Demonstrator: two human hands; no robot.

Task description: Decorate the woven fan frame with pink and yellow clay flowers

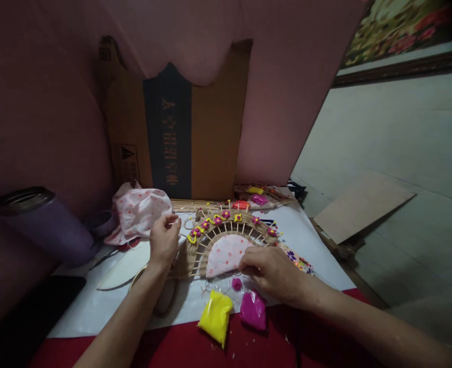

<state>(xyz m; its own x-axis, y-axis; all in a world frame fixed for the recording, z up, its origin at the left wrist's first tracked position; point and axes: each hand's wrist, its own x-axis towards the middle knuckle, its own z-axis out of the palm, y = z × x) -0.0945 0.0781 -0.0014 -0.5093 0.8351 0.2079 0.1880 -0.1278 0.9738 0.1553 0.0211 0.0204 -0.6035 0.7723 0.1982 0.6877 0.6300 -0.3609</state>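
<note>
In front of me lies a half-round piece of twine woven through thin sticks. Dotted pink-white fabric fills its middle, and magenta and yellow clay flowers run along its arc. My left hand is raised at its left side, fingertips pinched together; whatever they hold is too small to make out. My right hand is curled over the fabric's lower right edge, its fingers closed and their contents hidden. Nearest me are a small magenta clay lump, a yellow clay packet and a magenta clay packet.
A purple tumbler and a tape roll stand at the left, beside crumpled dotted cloth. Cardboard leans at the back. White paper covers red cloth. More clay packets lie behind.
</note>
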